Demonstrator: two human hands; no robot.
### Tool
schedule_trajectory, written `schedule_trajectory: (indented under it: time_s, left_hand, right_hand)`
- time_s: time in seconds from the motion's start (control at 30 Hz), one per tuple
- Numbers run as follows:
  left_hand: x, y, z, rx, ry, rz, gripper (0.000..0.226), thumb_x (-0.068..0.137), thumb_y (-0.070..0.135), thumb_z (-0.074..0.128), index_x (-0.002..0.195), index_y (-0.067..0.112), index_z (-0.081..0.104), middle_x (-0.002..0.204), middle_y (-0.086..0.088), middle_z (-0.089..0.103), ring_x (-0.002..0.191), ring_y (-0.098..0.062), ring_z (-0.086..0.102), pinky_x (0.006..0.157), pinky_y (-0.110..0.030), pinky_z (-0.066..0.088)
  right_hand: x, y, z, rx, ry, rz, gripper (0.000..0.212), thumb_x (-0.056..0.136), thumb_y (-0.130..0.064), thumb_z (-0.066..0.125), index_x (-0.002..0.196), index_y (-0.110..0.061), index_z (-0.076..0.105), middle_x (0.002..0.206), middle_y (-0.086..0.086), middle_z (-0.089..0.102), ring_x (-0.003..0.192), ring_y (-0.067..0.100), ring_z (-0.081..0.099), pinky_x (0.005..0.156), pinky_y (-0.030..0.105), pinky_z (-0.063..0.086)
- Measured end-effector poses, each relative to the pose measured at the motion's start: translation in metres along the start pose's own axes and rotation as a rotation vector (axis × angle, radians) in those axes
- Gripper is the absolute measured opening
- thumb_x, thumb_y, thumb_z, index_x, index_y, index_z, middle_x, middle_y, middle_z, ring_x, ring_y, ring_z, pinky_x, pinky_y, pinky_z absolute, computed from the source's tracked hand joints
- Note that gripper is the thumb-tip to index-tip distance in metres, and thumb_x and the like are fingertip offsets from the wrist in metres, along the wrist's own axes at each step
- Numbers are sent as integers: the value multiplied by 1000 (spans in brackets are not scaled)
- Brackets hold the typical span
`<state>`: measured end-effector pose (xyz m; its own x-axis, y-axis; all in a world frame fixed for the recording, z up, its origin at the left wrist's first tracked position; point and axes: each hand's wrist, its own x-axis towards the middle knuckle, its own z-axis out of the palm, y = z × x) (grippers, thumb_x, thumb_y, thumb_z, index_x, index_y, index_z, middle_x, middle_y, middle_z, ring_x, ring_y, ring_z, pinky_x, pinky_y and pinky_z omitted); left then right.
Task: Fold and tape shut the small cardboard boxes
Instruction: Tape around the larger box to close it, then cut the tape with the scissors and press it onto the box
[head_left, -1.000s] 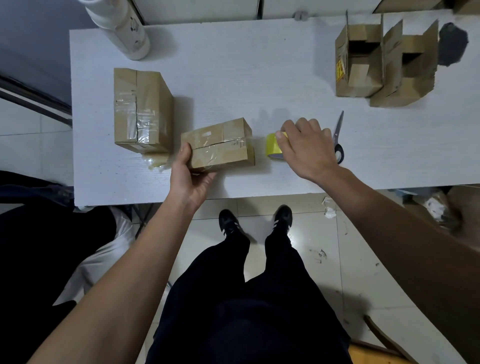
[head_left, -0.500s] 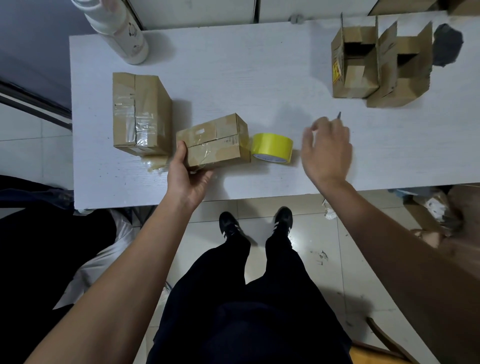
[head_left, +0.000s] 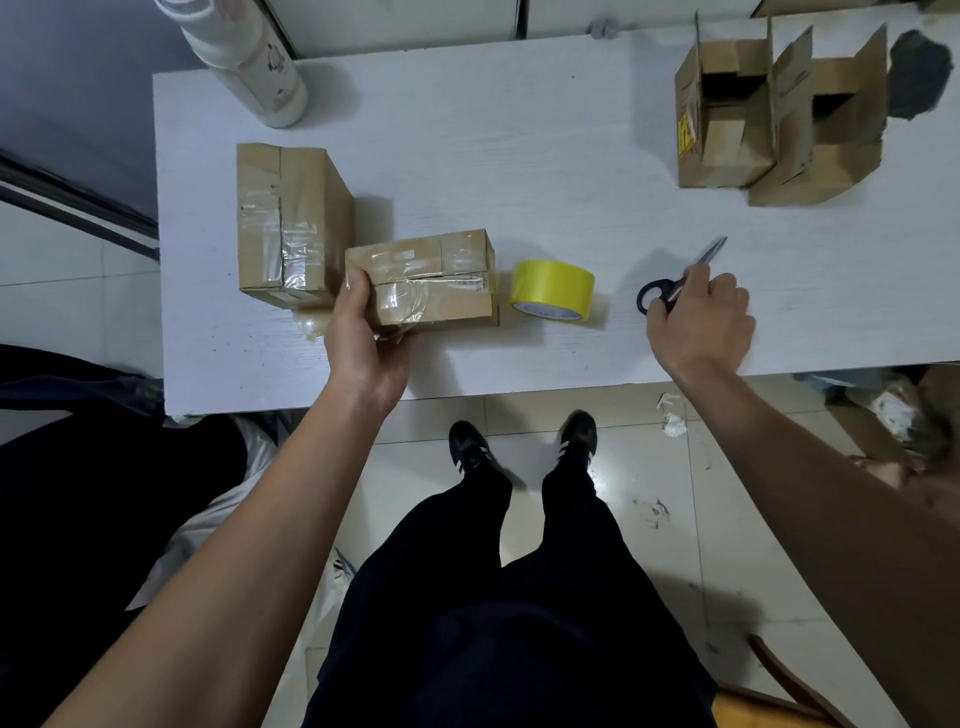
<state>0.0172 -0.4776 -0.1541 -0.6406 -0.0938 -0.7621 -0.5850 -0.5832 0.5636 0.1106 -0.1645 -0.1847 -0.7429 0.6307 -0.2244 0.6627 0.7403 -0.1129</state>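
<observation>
The left hand (head_left: 363, 332) grips the taped box (head_left: 426, 280) at its left end. The right hand (head_left: 698, 317) curls its fingers over the scissors (head_left: 675, 283). The tape roll (head_left: 553, 288) lies between them, touching the box's right end.

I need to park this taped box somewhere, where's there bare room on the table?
Bare table runs between the white bottle and the open boxes, and right of the scissors. The near-left edge is crowded: standing taped box, held box, tape roll.

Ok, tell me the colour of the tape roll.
Yellow; the tape roll shows best in the head view.
</observation>
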Motion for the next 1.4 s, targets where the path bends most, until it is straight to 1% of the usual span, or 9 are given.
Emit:
schedule_trajectory:
  time_s: [0.17,0.4,0.53,0.67,0.83,0.93,1.07,1.27,1.4]
  left_hand:
    - [-3,3,2,7,16,45,43,99,38,66,135,15,65,118,-8,67,112,-27,65,100,-50,56]
    - [-4,3,1,-20,29,25,43,99,38,66,136,15,64,123,-10,65,117,-28,64,100,-50,56]
    - [-6,4,2,-31,34,22,44,99,38,67,136,15,64,123,-9,66,119,-28,64,100,-50,56]
    - [-3,5,1,-24,6,26,43,100,39,66,136,15,64,123,-9,66,124,-28,64,103,-52,53]
    - [-4,4,0,-7,-3,23,43,99,40,66,136,17,64,127,-10,66,117,-27,64,104,-50,53]
    - [-4,4,-3,-17,10,18,45,99,41,67,136,16,64,135,-11,65,125,-29,63,103,-50,54]
    - [-4,4,-8,-19,10,23,46,98,41,67,136,15,64,141,-14,62,127,-30,62,103,-53,54]
    - [-10,5,-8,-4,32,58,41,100,40,65,134,17,66,132,-11,67,126,-30,63,101,-52,55]
    - [-13,3,-8,-5,42,83,40,100,39,65,134,18,66,135,-11,67,121,-28,66,100,-51,56]
  right_hand:
    - [7,-1,-10,-74,-121,48,43,90,-33,68,119,-5,51,108,20,66,101,42,63,81,42,39]
    - [4,2,-23,-9,-319,113,59,88,-27,78,130,-2,45,119,25,60,107,45,62,76,41,45]
    - [4,25,-33,696,-398,346,39,83,-17,79,118,-6,64,88,17,76,67,20,72,61,30,55]
    - [-18,48,-45,1424,-657,453,14,94,-10,68,108,-10,71,99,16,73,59,12,51,49,19,41]
    - [-58,30,-41,1742,-808,431,22,86,-7,61,106,-15,67,100,7,72,54,6,39,53,16,37]
    - [-87,4,-35,1903,-932,402,28,79,-10,78,106,-10,69,89,10,67,52,7,43,52,16,38]
    - [-116,-35,-28,1757,-1072,325,45,59,-32,101,90,-11,77,77,9,63,60,12,57,49,19,39]
    - [-121,-65,-23,1488,-1133,322,40,84,5,77,123,1,65,118,26,72,100,27,72,82,32,56]
    - [-107,-80,-21,1469,-1049,324,41,78,-8,81,117,-5,68,107,21,73,97,27,70,71,31,49]
